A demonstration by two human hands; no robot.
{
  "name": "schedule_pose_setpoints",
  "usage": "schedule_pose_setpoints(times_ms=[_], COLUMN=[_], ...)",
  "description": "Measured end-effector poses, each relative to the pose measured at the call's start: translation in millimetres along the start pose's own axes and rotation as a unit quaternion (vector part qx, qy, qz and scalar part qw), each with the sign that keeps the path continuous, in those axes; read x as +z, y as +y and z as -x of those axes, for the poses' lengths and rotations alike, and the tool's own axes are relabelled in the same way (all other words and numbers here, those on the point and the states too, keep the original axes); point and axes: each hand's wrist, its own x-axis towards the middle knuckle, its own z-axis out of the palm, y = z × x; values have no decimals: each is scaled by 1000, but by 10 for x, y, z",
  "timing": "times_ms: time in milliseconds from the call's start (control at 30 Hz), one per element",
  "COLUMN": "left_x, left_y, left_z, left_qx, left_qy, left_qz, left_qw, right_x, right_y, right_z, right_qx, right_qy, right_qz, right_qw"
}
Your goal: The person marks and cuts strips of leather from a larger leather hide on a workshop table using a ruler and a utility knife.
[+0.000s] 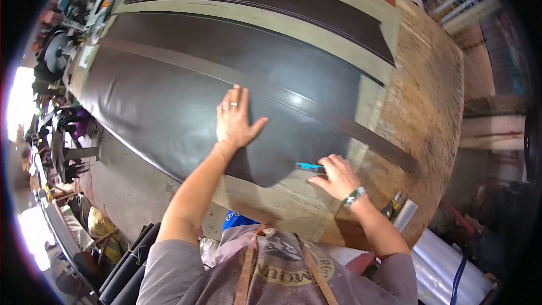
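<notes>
A large dark brown sheet (169, 107), leather-like and glossy, covers much of the table. My left hand (234, 118) presses flat on it, fingers spread, with the fingertips at the lower edge of a long flat straightedge (282, 96) lying diagonally across the sheet. Near the sheet's lower right corner, my right hand (337, 176) is closed around a slim blue tool (308, 166), which looks like a utility knife. The tool points left over the sheet's edge; its tip is too small to make out.
A separate dark strip (254, 3) lies farther back on the worktable (426, 79). Small hand tools (391, 206) and a clear roll (405, 216) sit at the near right edge. Plastic-wrapped rolls (451, 268) stand below, and dark rolls (130, 265) lean at lower left.
</notes>
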Motion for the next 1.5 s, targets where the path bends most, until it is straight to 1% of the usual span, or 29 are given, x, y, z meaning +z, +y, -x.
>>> schedule_pose_setpoints(times_ms=[33, 100, 167, 200, 267, 300, 333, 367, 400, 467, 500, 533, 567, 600, 633, 733, 800, 900, 933, 967, 1000, 1033, 1167, 1267, 1300, 1400, 1433, 1467, 1500], left_x=[-8, -39, -28, -1, -29, -6, -122, -141, -168, -135, -156, -158, -148, -138, -131, -196, -189, -244, -232, -225, -218, -211, -213, -239, -175, 90, 0, -140, -222], left_y=[-16, -51, -111, -147, -224, -273, -306, -347, -371, -414, -422, -437, -446, -458, -459, -484, -469, -462, -476, -481, -460, -469, -628, -946, -1078, -1475, -1636, -1803, -1921], left_z=[1, -2, 9, 15, 12, 36, 31, 28, 23, 38, 33, 52, 52, 40, 46, 79, 31, 47, 42, 30, 25, 15, 7, -144, -178, -374, -438, -524, -610], left_qx=[7, 5, 10, 18, 36, 41, 39, 48, 57, 70, 73, 75, 77, 76, 72, 73, 69, 73, 71, 69, 67, 71, 123, 178, 182, 187, 140, 77, 40], left_qy=[7, -2, -8, 1, -28, -26, -55, -74, -88, -77, -75, -68, -60, -53, -39, -29, -38, -65, -73, -79, -85, -103, -138, -225, -199, -242, -265, -359, -383], left_qz=[14, 25, 42, 54, 69, 96, 116, 121, 116, 110, 107, 113, 120, 130, 134, 126, 126, 130, 140, 153, 168, 177, 222, 292, 368, 541, 596, 651, 669], left_qw=[1000, 1000, 999, 998, 997, 994, 991, 989, 988, 988, 989, 988, 988, 987, 988, 989, 989, 987, 985, 983, 980, 976, 957, 912, 890, 784, 745, 665, 636], right_x=[-94, -209, -311, -63, 142, 79, 294, 298, -4, 83, 100, 170, -22, -312, -341, -190, -15, 410, 430, 442, 509, 419, 91, 325, 492, 520, 527, 607, 604], right_y=[-75, -145, -117, 275, 663, 683, 836, 934, 584, 774, 1064, 1522, 1452, 664, 1108, 871, 333, 299, 262, 210, 459, 206, -433, -569, -283, -861, -1150, -1215, -1240], right_z=[-126, -474, -863, -1038, -1300, -1440, -1507, -1603, -1661, -1622, -1581, -1491, -1455, -1474, -1330, -1283, -1458, -1800, -1960, -2029, -2121, -2264, -2542, -2815, -2857, -3127, -3232, -3358, -3438], right_qx=[-17, -69, 56, 93, 401, 474, 457, 471, 514, 489, 452, 409, 421, 335, 239, 44, 109, 104, 153, 66, 86, 144, 267, 347, 307, 239, 237, 222, 221], right_qy=[17, 166, 253, 357, 267, 165, 213, 190, 152, 334, 389, 424, 428, 487, 462, 482, 461, 428, 484, 453, 436, 479, 420, 463, 465, 449, 419, 387, 378], right_qz=[9, 43, 0, 160, 198, 134, 194, 225, 123, 46, -93, -108, -288, -481, -590, -731, -779, -751, -765, -777, -792, -764, -639, -623, -667, -754, -754, -772, -767], right_qw=[1000, 983, 966, 916, 854, 854, 841, 832, 835, 805, 797, 801, 746, 647, 618, 481, 410, 491, 395, 431, 419, 408, 587, 526, 494, 416, 448, 452, 468])
